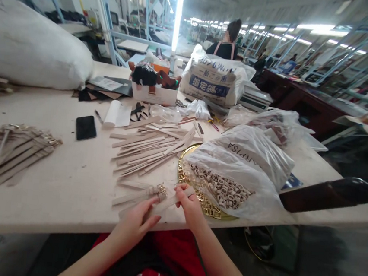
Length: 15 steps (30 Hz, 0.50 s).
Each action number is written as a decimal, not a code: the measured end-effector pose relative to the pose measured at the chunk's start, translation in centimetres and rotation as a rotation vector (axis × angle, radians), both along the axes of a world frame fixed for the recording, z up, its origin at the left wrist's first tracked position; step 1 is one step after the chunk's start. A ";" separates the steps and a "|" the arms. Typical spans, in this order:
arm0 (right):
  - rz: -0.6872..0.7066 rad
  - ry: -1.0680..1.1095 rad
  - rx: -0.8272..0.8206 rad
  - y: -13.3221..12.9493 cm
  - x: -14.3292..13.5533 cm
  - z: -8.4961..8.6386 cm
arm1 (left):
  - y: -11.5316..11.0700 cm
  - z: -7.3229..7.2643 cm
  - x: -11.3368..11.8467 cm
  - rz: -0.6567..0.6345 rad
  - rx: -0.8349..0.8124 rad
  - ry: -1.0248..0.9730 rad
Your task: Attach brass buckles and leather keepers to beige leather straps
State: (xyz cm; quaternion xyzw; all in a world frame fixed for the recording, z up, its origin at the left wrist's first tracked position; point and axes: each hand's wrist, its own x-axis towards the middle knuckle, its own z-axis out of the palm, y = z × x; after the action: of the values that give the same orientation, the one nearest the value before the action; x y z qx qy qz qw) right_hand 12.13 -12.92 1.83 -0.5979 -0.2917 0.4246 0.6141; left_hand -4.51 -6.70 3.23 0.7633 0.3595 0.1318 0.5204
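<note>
A flat beige strap (168, 202) runs between my two hands above the table's front edge. My left hand (139, 218) is closed loosely around its left part, thumb and fingers on either side. My right hand (189, 204) pinches the strap's right end, with fingertips pressed together. Just beyond my left hand lie a few straps with gold buckles (162, 190). A plastic bag of small beige strap loops (227, 190) rests on a round gold tray (181, 166), right beside my right hand. Gold metal buckles (208, 207) lie in that tray.
Loose beige straps (153, 150) spread over the table (50, 203). Buckled straps (13, 152) are piled at left. Behind are a black phone (86, 127), a paper roll (117, 114), a white box (154, 95) and stuffed bags (209, 82). A person (227, 46) sits farther back.
</note>
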 end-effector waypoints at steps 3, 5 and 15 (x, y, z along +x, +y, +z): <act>0.188 -0.103 -0.051 -0.9 1.4 0.2 | -1.7 0.7 2.0 -0.053 -0.466 -0.064; 0.101 -0.334 -0.101 -1.8 4.0 0.5 | -2.1 1.3 2.8 0.014 -0.673 -0.100; 0.045 -1.634 -0.590 -4.3 16.2 -1.1 | -2.5 2.9 2.7 0.219 -1.109 -0.258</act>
State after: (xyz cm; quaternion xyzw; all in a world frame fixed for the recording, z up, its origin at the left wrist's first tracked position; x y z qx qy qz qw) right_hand 28.38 -17.21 0.69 -0.8444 -0.5309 -0.0675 0.0235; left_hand -1.77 -9.16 6.10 0.3127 0.3851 0.0689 0.8655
